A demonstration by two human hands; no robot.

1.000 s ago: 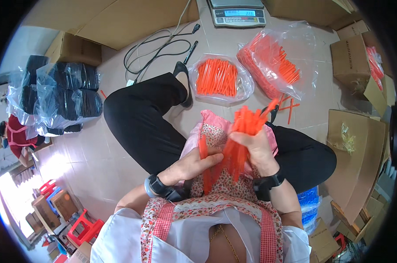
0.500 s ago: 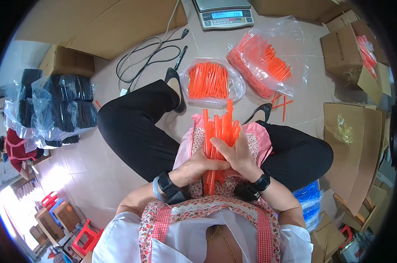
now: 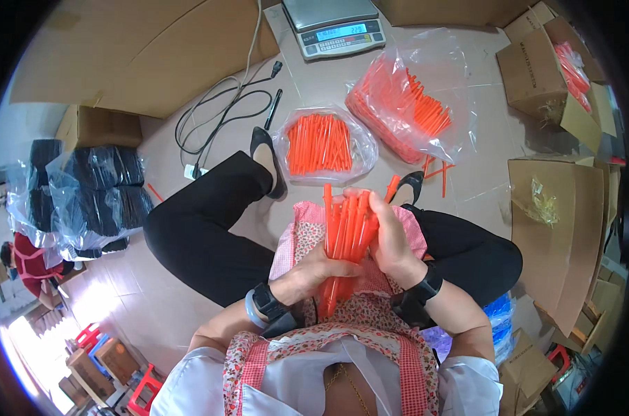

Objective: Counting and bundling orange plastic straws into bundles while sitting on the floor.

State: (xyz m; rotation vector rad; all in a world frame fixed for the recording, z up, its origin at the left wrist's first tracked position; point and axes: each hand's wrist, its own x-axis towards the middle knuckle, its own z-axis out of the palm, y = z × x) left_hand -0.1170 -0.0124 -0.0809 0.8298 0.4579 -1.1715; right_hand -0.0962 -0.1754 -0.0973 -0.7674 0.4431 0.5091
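Tiled floor (image 3: 155, 298) carries bagged sticks (image 3: 319, 144) at upper centre and ungathered loose sticks (image 3: 444, 182) to their right, while the orange bundle (image 3: 343, 232) at frame centre appears gathered but uneven, left hand (image 3: 311, 272) clasping it, right hand (image 3: 395, 243) with fingers curled behind its upper right side.

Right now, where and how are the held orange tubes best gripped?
Likely around the middle of the held orange tubes, left hand from the left, right hand from the right: they are long, roughly side by side, with uneven far ends.
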